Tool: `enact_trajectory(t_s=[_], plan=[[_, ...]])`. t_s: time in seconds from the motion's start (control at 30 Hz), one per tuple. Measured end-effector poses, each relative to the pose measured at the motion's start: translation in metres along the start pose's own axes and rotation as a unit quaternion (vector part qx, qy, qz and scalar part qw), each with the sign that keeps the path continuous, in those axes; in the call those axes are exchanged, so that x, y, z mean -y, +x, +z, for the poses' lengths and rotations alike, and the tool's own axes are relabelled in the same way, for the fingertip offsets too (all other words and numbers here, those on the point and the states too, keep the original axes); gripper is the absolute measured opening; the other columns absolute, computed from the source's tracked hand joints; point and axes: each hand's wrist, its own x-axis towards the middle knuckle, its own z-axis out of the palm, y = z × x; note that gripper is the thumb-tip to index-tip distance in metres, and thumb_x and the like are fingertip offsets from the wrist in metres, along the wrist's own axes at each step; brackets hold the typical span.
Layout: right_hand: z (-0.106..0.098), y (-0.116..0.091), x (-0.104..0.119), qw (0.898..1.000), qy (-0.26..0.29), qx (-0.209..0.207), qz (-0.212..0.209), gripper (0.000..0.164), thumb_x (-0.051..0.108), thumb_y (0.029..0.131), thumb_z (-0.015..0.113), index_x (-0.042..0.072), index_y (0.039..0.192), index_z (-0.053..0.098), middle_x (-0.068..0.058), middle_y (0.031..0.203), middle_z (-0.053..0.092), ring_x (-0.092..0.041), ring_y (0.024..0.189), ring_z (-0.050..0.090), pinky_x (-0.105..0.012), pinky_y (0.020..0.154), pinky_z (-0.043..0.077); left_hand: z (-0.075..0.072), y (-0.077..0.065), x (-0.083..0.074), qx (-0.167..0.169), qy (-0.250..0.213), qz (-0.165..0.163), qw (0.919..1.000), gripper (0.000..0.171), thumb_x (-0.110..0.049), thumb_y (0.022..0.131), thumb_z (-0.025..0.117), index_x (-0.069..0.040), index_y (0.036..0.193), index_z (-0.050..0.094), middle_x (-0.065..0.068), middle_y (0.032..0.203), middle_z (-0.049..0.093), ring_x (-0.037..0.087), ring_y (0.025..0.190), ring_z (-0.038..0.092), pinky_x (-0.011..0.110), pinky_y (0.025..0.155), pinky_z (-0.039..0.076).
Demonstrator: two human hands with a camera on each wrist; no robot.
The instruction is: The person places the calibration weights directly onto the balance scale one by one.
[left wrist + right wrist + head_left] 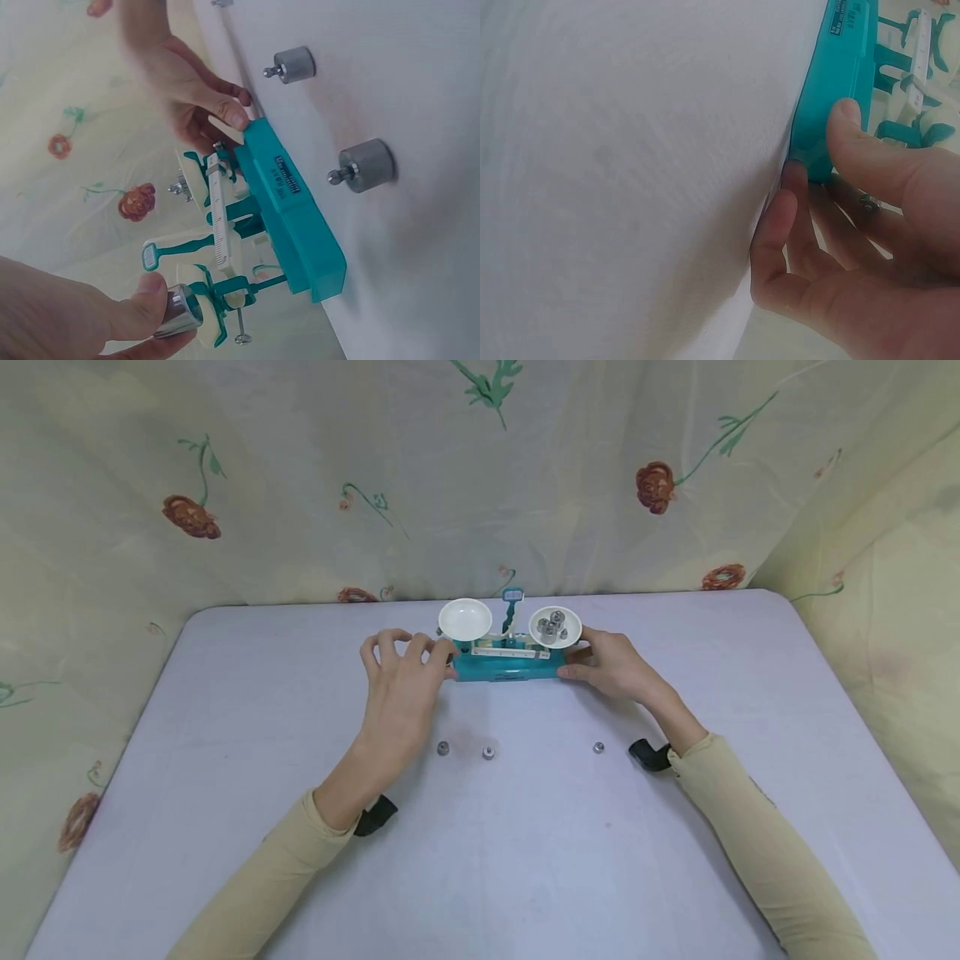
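A teal balance scale (507, 670) stands near the table's back edge. Its left white pan (465, 619) has nothing in it in the head view; the right pan (534, 628) bears several metal weights (550, 630). At the scale's left end, my left hand (405, 681) pinches a shiny cylindrical weight (177, 312) between thumb and fingers, close beside the left pan. My right hand (611, 664) grips the right end of the teal base (832, 82), its thumb on the front face. Some right fingers are partly hidden behind the base.
Two knobbed weights (443, 748) (489, 752) stand on the white-covered table (510, 860) in front of the scale. Another weight (598, 747) lies farther right, near the right wrist's black camera mount (649, 756). A flower-patterned curtain (420, 468) hangs behind the table.
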Motion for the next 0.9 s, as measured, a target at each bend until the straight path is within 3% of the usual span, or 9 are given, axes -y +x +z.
enact_trajectory(t_s=[0.4, 0.67, 0.9], plan=[[0.000, 0.001, 0.000, 1.000, 0.001, 0.001, 0.003, 0.071, 0.018, 0.104, 0.074, 0.005, 0.164, 0.040, -0.028, 0.150, 0.062, -0.047, 0.140, 0.061, -0.062, 0.120, 0.047, -0.001, 0.012, -0.001, -0.027, -0.018, 0.001, 0.9995, 0.028, -0.022, 0.103, 0.069, -0.012, 0.129, 0.070, 0.015, 0.123, 0.072, 0.048, 0.128, 0.052, 0.069, 0.114, 0.034], [0.000, 0.000, 0.001, 1.000, 0.001, -0.002, 0.004, 0.071, 0.018, 0.103, 0.074, 0.005, 0.164, 0.040, -0.028, 0.149, 0.062, -0.047, 0.139, 0.062, -0.062, 0.120, 0.047, 0.002, 0.021, -0.001, -0.027, -0.017, 0.001, 0.9995, 0.029, -0.013, 0.103, 0.070, -0.013, 0.132, 0.069, 0.013, 0.127, 0.071, 0.046, 0.131, 0.051, 0.067, 0.115, 0.033], [0.001, 0.001, 0.000, 1.000, 0.001, -0.001, 0.004, 0.070, 0.017, 0.104, 0.073, 0.004, 0.164, 0.040, -0.028, 0.148, 0.063, -0.047, 0.139, 0.062, -0.061, 0.120, 0.048, 0.003, 0.032, -0.003, -0.018, -0.012, -0.016, 0.9996, 0.031, -0.019, 0.103, 0.070, -0.015, 0.134, 0.070, 0.013, 0.131, 0.071, 0.044, 0.134, 0.048, 0.065, 0.116, 0.032]])
